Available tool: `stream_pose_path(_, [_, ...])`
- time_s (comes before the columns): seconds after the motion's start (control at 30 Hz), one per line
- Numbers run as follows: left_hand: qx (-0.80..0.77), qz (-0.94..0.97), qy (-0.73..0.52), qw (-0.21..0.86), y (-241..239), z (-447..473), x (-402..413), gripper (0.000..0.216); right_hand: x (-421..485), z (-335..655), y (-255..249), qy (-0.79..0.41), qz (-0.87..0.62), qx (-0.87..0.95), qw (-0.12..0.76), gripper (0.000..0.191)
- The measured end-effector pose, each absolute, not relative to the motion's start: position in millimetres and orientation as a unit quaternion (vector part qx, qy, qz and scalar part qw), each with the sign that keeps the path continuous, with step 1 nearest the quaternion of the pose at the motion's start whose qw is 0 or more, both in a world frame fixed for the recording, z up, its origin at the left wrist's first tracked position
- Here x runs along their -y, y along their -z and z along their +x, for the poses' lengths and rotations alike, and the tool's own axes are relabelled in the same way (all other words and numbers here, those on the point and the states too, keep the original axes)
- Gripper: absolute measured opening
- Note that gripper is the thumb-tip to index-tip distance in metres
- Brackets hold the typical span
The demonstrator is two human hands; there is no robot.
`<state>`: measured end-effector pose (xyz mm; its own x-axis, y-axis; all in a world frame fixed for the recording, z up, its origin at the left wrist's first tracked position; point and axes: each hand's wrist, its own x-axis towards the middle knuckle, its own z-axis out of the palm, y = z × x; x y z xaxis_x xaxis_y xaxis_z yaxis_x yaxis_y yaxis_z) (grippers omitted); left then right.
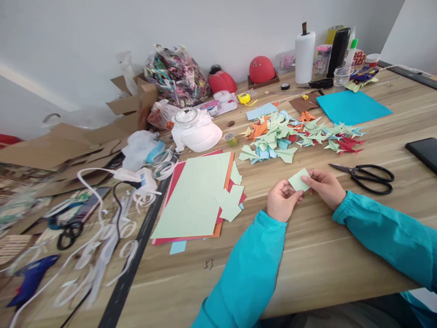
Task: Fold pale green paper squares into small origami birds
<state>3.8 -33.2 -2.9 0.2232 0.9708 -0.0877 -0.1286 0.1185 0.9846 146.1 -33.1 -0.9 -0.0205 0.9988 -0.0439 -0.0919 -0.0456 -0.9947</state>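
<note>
Both my hands hold a small pale green paper piece (299,180) just above the wooden table (307,255). My left hand (282,200) is curled, pinching the paper's lower left edge. My right hand (326,187) pinches its right side with closed fingers. Both sleeves are teal. A stack of coloured paper sheets (198,196) with small pale green squares (230,202) on it lies to the left of my hands. A heap of folded paper shapes (293,134) in green, blue, orange and red lies beyond my hands.
Black scissors (367,173) lie right of my hands, a dark phone (423,152) further right, a blue sheet (351,107) behind. A white lidded pot (194,127), paper towel roll (304,57), bottles, cardboard, cables, a blue glue gun (30,278) and other scissors (68,230) crowd the left and back.
</note>
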Motion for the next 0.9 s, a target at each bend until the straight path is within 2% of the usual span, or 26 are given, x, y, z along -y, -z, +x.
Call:
stream_pose_path(0.2, [-0.409, 0.488, -0.476, 0.607, 5.3, 3.7, 33.9, 0.072, 32.6, 146.8, 2.8, -0.539, -0.502, 0.427, 0.524, 0.036])
stream_pose_path(0.4, [-0.388, 0.532, -0.475, 0.584, 9.1, 3.3, 34.3, 0.041, 32.3, 146.0, 1.0, -0.543, -0.492, 0.421, 0.535, 0.034])
stream_pose_path(0.6, [-0.388, 0.489, -0.485, 0.612, 9.3, 3.7, 33.9, 0.045, 33.2, 145.8, -0.6, -0.538, -0.490, 0.435, 0.531, 0.035])
stream_pose_path(0.9, [-0.391, 0.424, -0.512, 0.636, 5.4, 3.1, 31.1, 0.054, 33.3, 146.2, -3.1, -0.597, -0.456, 0.377, 0.541, 0.034])
